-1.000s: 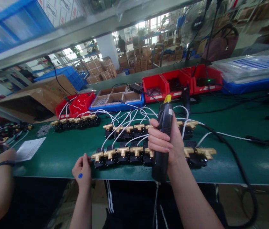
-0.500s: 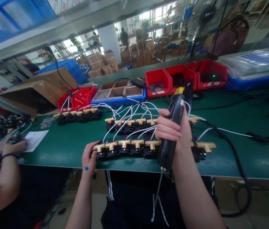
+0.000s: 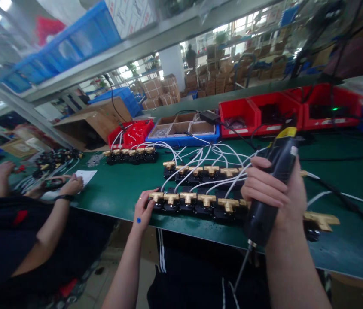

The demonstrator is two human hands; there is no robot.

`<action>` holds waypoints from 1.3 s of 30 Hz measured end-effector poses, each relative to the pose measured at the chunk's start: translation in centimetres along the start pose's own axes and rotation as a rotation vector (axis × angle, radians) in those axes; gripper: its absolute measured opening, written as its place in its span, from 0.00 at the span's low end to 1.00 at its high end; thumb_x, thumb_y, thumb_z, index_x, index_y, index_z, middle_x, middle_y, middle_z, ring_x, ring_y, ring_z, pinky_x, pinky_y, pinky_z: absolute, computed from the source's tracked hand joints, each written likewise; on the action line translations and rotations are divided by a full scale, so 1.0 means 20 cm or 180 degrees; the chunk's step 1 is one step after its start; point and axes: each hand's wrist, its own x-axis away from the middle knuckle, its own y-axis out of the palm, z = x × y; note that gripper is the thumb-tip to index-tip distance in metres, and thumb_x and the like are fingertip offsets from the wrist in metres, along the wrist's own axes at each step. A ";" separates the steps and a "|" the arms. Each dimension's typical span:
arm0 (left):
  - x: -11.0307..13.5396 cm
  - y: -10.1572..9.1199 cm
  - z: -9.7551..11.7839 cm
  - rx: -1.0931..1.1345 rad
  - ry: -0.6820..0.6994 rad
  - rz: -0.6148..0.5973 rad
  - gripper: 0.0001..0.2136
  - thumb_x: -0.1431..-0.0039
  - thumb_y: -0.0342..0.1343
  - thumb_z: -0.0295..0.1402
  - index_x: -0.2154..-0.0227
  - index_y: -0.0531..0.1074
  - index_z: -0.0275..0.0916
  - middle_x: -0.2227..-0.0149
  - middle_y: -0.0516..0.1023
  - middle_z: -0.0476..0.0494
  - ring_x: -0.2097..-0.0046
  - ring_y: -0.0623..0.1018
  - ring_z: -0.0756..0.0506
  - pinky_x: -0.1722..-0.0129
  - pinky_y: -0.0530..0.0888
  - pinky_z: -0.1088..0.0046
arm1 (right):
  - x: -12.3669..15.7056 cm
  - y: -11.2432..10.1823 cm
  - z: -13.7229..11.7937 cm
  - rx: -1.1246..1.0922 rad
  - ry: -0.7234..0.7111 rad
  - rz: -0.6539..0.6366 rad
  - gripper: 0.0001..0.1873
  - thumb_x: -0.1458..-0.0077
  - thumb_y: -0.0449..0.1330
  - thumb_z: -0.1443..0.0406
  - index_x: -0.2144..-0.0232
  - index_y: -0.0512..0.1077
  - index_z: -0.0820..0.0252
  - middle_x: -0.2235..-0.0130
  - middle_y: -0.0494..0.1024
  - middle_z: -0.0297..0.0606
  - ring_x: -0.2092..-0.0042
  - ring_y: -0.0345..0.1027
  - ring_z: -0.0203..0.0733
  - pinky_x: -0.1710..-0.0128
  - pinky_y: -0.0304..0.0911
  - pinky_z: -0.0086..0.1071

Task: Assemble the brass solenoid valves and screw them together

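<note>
My right hand (image 3: 266, 186) is wrapped around a black electric screwdriver (image 3: 260, 225) with a yellow end. Its long thin bit (image 3: 242, 270) points down, in front of the table edge and over my lap. My left hand (image 3: 143, 211) grips the left end of the front row, fingers on the last black valve unit with a brass tee fitting (image 3: 156, 199). That front row (image 3: 205, 204) holds several such units side by side, partly hidden by my right hand. Behind it stands a second row (image 3: 212, 172), with white cables (image 3: 197, 154) running from the units.
Another row of brass-fitted units (image 3: 131, 155) lies further left. Red bins (image 3: 237, 116) and a blue divided tray (image 3: 183, 139) line the back. At left, a co-worker's hand (image 3: 71, 185) is beside a white paper (image 3: 86, 177). A dark cable (image 3: 352, 206) crosses the right side.
The view has swung left, so the bench appears further right. My right hand still holds the screwdriver, which now looks more tilted. My left hand stays on the row's left end.
</note>
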 end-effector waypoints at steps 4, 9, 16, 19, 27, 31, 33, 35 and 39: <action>0.01 0.02 0.00 0.0065 -0.0062 0.0061 0.19 0.36 0.46 0.45 0.56 0.74 0.36 0.53 0.76 0.38 0.50 0.74 0.42 0.48 0.69 0.64 | 0.02 0.02 -0.02 0.0018 0.0139 0.0048 0.24 0.38 0.52 0.47 0.63 0.62 0.66 0.79 0.57 0.26 0.83 0.44 0.19 0.83 0.46 0.14; 0.00 0.05 0.03 0.0210 -0.0137 0.0139 0.19 0.36 0.47 0.44 0.57 0.76 0.36 0.54 0.76 0.38 0.50 0.74 0.42 0.48 0.70 0.65 | 0.03 0.03 -0.01 0.0170 0.0086 0.0277 0.21 0.40 0.57 0.50 0.64 0.63 0.65 0.79 0.59 0.28 0.84 0.42 0.19 0.85 0.44 0.16; 0.02 0.04 0.09 0.0398 -0.0148 0.0698 0.19 0.37 0.47 0.46 0.56 0.75 0.38 0.53 0.75 0.39 0.50 0.74 0.42 0.47 0.70 0.63 | 0.00 0.03 0.07 0.1278 -0.0126 0.0748 0.24 0.44 0.60 0.48 0.66 0.67 0.65 0.81 0.53 0.25 0.84 0.37 0.21 0.86 0.42 0.16; 0.06 0.05 0.20 0.0376 -0.0316 0.1477 0.17 0.34 0.46 0.43 0.56 0.72 0.37 0.55 0.72 0.40 0.55 0.74 0.45 0.50 0.70 0.65 | 0.00 0.03 0.14 0.1698 -0.0252 0.1000 0.28 0.45 0.57 0.42 0.67 0.69 0.64 0.82 0.52 0.26 0.85 0.40 0.23 0.86 0.48 0.19; 0.21 0.16 0.81 0.1791 -0.0559 -0.0930 0.14 0.40 0.57 0.38 0.53 0.73 0.41 0.58 0.78 0.45 0.58 0.77 0.46 0.55 0.73 0.70 | 0.02 0.02 0.27 0.2211 -0.0439 0.1550 0.37 0.51 0.54 0.33 0.67 0.65 0.62 0.81 0.56 0.29 0.83 0.51 0.28 0.85 0.52 0.22; 0.24 0.22 0.94 0.1938 -0.1088 -0.1838 0.12 0.50 0.66 0.32 0.61 0.77 0.38 0.65 0.79 0.47 0.63 0.76 0.48 0.61 0.72 0.73 | 0.03 0.01 0.26 0.1950 -0.0202 0.1564 0.36 0.48 0.52 0.34 0.66 0.65 0.64 0.81 0.56 0.29 0.83 0.50 0.27 0.84 0.53 0.21; 0.24 0.24 0.96 0.2263 -0.1421 -0.2002 0.12 0.52 0.67 0.32 0.64 0.78 0.36 0.67 0.78 0.47 0.65 0.75 0.49 0.63 0.71 0.75 | 0.04 0.02 0.24 0.1653 0.0020 0.1579 0.38 0.43 0.44 0.34 0.66 0.65 0.64 0.80 0.55 0.29 0.83 0.49 0.27 0.84 0.54 0.21; 0.25 0.26 0.97 0.2672 -0.1711 -0.2053 0.13 0.55 0.69 0.32 0.65 0.78 0.34 0.68 0.78 0.47 0.66 0.75 0.50 0.64 0.71 0.76 | 0.04 0.02 0.22 0.1338 0.0229 0.1604 0.41 0.40 0.34 0.35 0.66 0.65 0.65 0.80 0.54 0.30 0.83 0.48 0.26 0.84 0.53 0.21; 0.25 0.29 0.98 0.3286 -0.2113 -0.2032 0.15 0.58 0.71 0.35 0.67 0.78 0.34 0.70 0.79 0.46 0.69 0.76 0.51 0.65 0.72 0.77 | 0.04 0.03 0.19 0.1097 0.0334 0.1663 0.41 0.38 0.28 0.38 0.67 0.64 0.66 0.80 0.53 0.29 0.83 0.44 0.26 0.84 0.50 0.20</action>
